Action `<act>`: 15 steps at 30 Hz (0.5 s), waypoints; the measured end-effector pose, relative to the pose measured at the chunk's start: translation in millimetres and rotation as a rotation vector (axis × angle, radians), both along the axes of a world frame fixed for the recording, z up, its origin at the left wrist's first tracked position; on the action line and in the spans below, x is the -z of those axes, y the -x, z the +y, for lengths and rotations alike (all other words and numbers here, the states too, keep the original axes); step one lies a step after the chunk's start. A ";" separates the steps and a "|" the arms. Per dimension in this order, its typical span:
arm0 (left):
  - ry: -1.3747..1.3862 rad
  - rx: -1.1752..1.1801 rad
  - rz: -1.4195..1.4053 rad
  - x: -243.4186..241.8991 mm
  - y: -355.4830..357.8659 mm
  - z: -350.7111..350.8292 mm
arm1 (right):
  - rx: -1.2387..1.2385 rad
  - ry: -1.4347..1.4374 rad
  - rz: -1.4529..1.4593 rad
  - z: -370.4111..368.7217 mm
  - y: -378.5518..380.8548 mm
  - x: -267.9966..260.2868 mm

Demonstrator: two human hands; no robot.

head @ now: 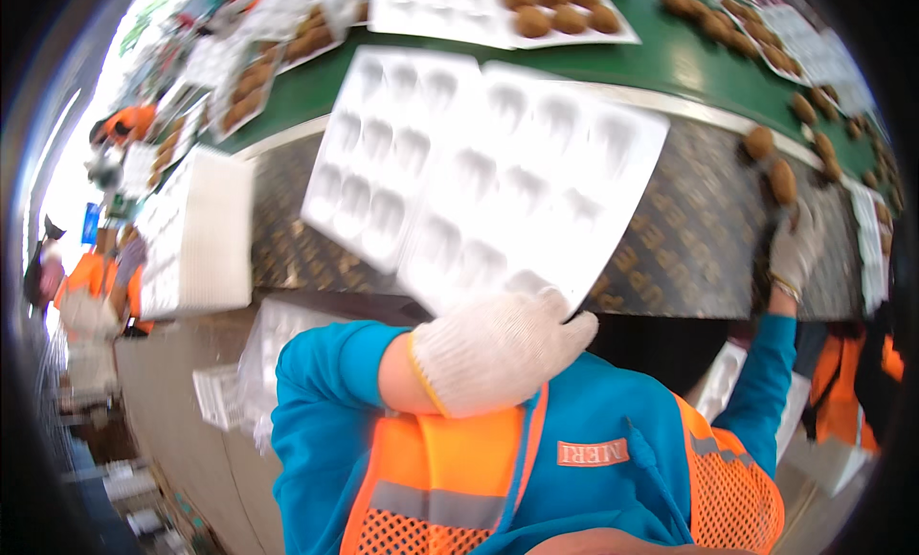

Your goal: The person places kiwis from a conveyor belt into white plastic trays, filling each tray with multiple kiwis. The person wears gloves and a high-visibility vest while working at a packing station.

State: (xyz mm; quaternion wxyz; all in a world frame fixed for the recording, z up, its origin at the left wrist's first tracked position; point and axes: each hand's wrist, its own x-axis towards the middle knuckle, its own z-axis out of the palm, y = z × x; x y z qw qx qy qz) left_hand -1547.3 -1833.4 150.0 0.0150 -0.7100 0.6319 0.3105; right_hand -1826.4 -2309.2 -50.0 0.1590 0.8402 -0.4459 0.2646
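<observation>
My left hand [502, 350], in a white knitted glove, grips the near edge of a white moulded tray [459, 160] with two panels of oval pockets. The tray is tilted and slightly blurred over a dark printed board [668, 246], and its pockets hold no fruit. At the right, my gloved right hand [795, 250] reaches across the board, fingertips at a brown kiwifruit [782, 181]. A bit of brown shows between those fingers, but whether they hold a fruit cannot be told. Another kiwifruit [758, 143] lies just beyond.
A stack of white trays [208, 232] stands at the left. Behind the board runs a green conveyor belt [689, 66], carrying a partly filled tray [445, 13] and loose kiwifruit [707, 20]. People in orange vests are at the left [97, 289] and right [836, 397].
</observation>
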 end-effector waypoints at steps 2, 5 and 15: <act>-0.089 0.125 0.218 -8.9 2.0 -43.1 | -0.060 0.046 -0.304 -10.5 20.7 2.0; 0.529 -0.070 0.726 45.8 -1.8 -61.3 | 0.122 -0.178 -0.752 33.3 -14.4 -36.1; 0.488 0.486 -0.204 89.1 -62.5 -106.9 | -0.667 -0.807 -0.535 110.5 -49.1 -102.9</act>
